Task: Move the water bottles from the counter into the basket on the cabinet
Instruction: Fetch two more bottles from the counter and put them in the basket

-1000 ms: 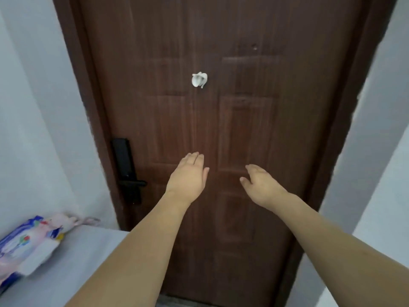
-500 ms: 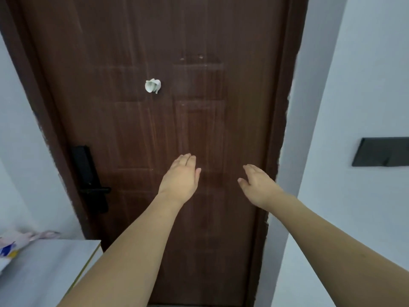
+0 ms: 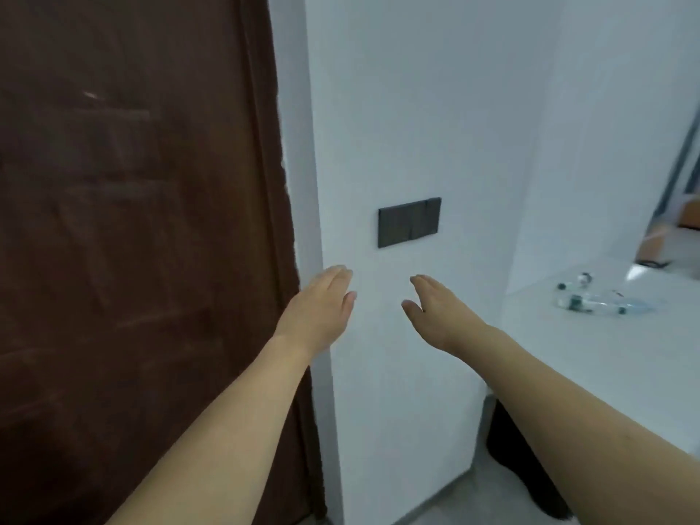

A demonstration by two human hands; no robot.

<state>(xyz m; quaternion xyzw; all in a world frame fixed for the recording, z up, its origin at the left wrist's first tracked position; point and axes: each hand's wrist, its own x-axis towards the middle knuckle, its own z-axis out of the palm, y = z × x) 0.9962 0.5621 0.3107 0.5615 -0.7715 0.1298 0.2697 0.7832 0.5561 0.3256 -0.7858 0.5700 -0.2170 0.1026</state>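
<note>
Both hands hang mid-frame, left hand (image 3: 320, 310) and right hand (image 3: 441, 312), each grip apart and empty. The water bottles (image 3: 602, 303) (blurred) lie on the white counter (image 3: 606, 354) at right.

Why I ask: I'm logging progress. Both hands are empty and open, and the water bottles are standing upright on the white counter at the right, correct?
Not quite. In the head view the water bottles lie on their sides on the white counter at the right, not upright. The rest holds: the left hand and right hand are both empty and open.
</note>
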